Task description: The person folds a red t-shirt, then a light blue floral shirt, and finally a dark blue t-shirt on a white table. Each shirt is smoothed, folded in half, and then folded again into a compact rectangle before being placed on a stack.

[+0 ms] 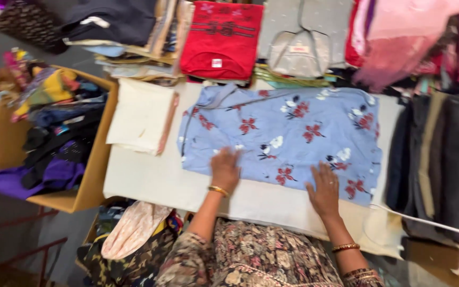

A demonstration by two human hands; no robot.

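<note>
Patterned sleeves lead up to both hands — left hand (224,170) and right hand (324,190), fingers spread flat, gripping nothing — pressing the near edge of the blue floral garment (293,133) so it lies smooth on the white table (150,180), between stacked clothes.
</note>
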